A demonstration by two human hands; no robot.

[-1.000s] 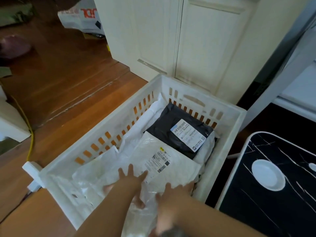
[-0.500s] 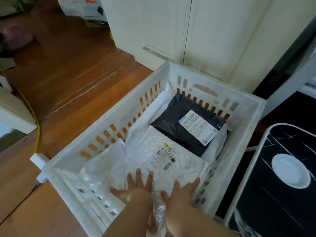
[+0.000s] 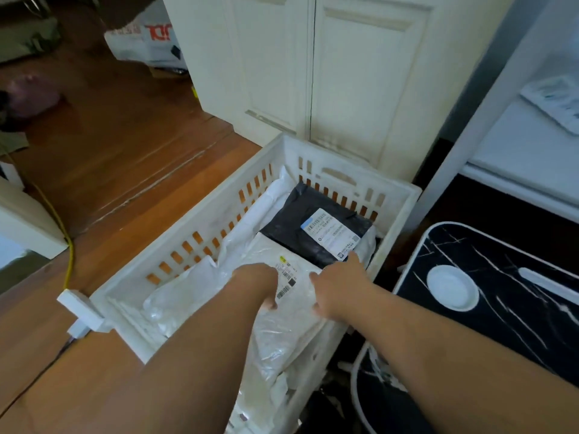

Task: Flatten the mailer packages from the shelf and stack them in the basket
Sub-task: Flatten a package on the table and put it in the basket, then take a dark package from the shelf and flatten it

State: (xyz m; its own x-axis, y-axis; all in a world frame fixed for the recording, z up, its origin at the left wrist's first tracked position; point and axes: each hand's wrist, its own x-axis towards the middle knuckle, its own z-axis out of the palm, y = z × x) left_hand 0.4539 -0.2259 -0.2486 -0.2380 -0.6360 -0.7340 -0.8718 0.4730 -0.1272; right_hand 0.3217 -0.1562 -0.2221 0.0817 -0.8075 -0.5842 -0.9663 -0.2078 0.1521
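Note:
A white slatted basket (image 3: 391,183) stands on the wooden floor. At its far end lies a dark grey mailer (image 3: 291,220) with a white label. A flat white mailer (image 3: 291,327) with a barcode label lies on top of other white mailers (image 3: 175,299). Both my hands are on this top white mailer. My left hand (image 3: 257,283) presses it just left of the label, and my right hand (image 3: 341,286) presses its right edge, fingertips reaching the dark mailer's label.
White cabinet doors (image 3: 313,73) stand behind the basket. To the right is a white shelf (image 3: 517,151) holding another white mailer (image 3: 557,101), with a black patterned mat (image 3: 501,324) below. A yellow cable (image 3: 67,245) and a white plug (image 3: 81,311) lie left of the basket.
Both hands slid forward along the white mailer, from its near edge up to its label. The view shifted slightly.

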